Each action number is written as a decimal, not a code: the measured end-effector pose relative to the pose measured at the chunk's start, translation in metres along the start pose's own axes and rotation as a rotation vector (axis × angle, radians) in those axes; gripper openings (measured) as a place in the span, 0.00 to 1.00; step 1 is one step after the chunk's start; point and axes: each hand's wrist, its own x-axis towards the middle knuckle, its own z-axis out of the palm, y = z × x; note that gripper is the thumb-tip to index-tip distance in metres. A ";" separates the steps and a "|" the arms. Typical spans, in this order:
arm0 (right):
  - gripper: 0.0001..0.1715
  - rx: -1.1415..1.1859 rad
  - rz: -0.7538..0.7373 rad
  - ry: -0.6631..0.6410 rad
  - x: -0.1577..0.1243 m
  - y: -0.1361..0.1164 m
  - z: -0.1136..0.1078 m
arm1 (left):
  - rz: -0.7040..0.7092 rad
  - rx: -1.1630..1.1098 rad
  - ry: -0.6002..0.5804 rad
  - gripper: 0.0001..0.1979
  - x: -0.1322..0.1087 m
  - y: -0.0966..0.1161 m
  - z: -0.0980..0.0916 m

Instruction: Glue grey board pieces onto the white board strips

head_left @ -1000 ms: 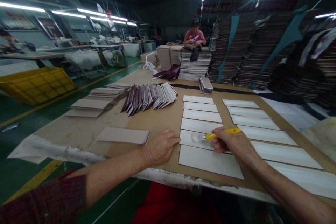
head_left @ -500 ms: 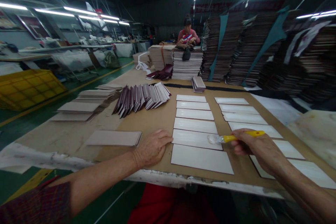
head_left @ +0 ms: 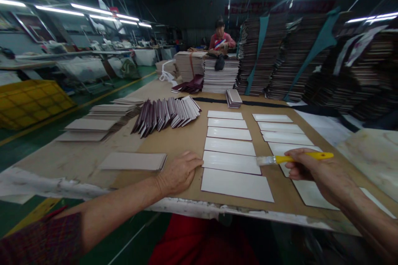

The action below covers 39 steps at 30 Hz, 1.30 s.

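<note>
My right hand [head_left: 306, 165] grips a paintbrush [head_left: 290, 157] with a yellow handle. Its pale bristles are at the right edge of a white rectangular panel [head_left: 230, 162], whose surface looks wet and streaked. On the brown board, my left hand [head_left: 183, 172] lies with its fingers stretched out and its fingertips at that panel's left edge. It holds nothing. Just nearer lies another white panel [head_left: 238, 185] with a duller surface. Several more white panels [head_left: 229, 133] run away from me in the same column, and a second column [head_left: 281, 137] lies to the right, partly hidden by my right hand.
Left of my left hand is a small stack of grey boards [head_left: 133, 161]. Beyond are a fanned row of dark-red and white pieces [head_left: 166, 115] and grey boards [head_left: 90, 124]. Tall stacks [head_left: 256, 58] stand behind the table; a person [head_left: 220, 39] sits at the back.
My right hand has moved right with the paintbrush, taking the bristles from the panel's surface to its right edge. My left hand has stayed at the left edge.
</note>
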 end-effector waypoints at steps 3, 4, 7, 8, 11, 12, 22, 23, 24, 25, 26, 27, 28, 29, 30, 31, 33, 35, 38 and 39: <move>0.16 0.104 -0.026 0.017 -0.010 -0.008 0.001 | -0.061 -0.027 0.059 0.21 -0.002 0.008 -0.006; 0.19 0.143 -0.029 -0.002 -0.014 -0.010 0.004 | -0.069 -0.036 0.061 0.21 -0.004 0.014 -0.009; 0.29 0.222 0.024 -0.120 -0.033 -0.013 0.020 | -0.004 -0.054 -0.030 0.19 -0.013 0.035 -0.020; 0.32 0.236 0.055 -0.167 -0.040 -0.013 0.028 | 0.024 -0.058 -0.072 0.18 -0.017 0.042 -0.023; 0.37 0.248 0.126 -0.275 -0.059 -0.011 0.054 | 0.054 -0.054 -0.129 0.16 -0.026 0.057 -0.025; 0.38 0.244 0.130 -0.296 -0.064 -0.009 0.062 | 0.056 -0.047 -0.132 0.16 -0.028 0.059 -0.024; 0.31 0.117 0.133 -0.382 -0.080 0.015 0.106 | 0.066 -0.081 -0.040 0.15 -0.035 0.060 -0.013; 0.30 0.109 0.129 -0.388 -0.079 0.016 0.105 | 0.067 -0.086 -0.031 0.15 -0.036 0.060 -0.012; 0.30 0.094 0.123 -0.392 -0.079 0.017 0.104 | 0.069 -0.089 -0.023 0.15 -0.036 0.060 -0.012; 0.29 0.073 0.120 -0.392 -0.079 0.016 0.102 | 0.070 -0.089 -0.018 0.15 -0.037 0.060 -0.011; 0.29 0.050 0.123 -0.385 -0.078 0.015 0.099 | 0.072 -0.091 -0.016 0.16 -0.037 0.060 -0.011; 0.28 0.031 0.129 -0.372 -0.077 0.014 0.096 | 0.073 -0.094 -0.014 0.16 -0.038 0.060 -0.011; 0.28 0.020 0.134 -0.357 -0.076 0.013 0.091 | 0.074 -0.098 -0.011 0.16 -0.038 0.059 -0.010; 0.28 0.018 0.142 -0.338 -0.075 0.012 0.086 | 0.076 -0.102 -0.008 0.16 -0.038 0.059 -0.010; 0.28 0.023 0.150 -0.319 -0.074 0.012 0.080 | 0.078 -0.106 -0.001 0.16 -0.038 0.058 -0.009; 0.28 0.029 0.152 -0.301 -0.072 0.012 0.074 | 0.082 -0.108 0.008 0.17 -0.038 0.058 -0.008; 0.30 0.024 0.147 -0.267 -0.069 0.014 0.060 | 0.095 -0.110 0.037 0.17 -0.039 0.057 -0.007; 0.31 0.003 0.139 -0.237 -0.067 0.018 0.047 | 0.105 -0.113 0.067 0.17 -0.040 0.056 -0.005; 0.30 -0.022 0.115 -0.209 -0.064 0.021 0.028 | 0.111 -0.112 0.089 0.18 -0.041 0.054 -0.003; 0.30 -0.030 0.106 -0.198 -0.064 0.021 0.022 | 0.110 -0.110 0.089 0.18 -0.041 0.054 -0.002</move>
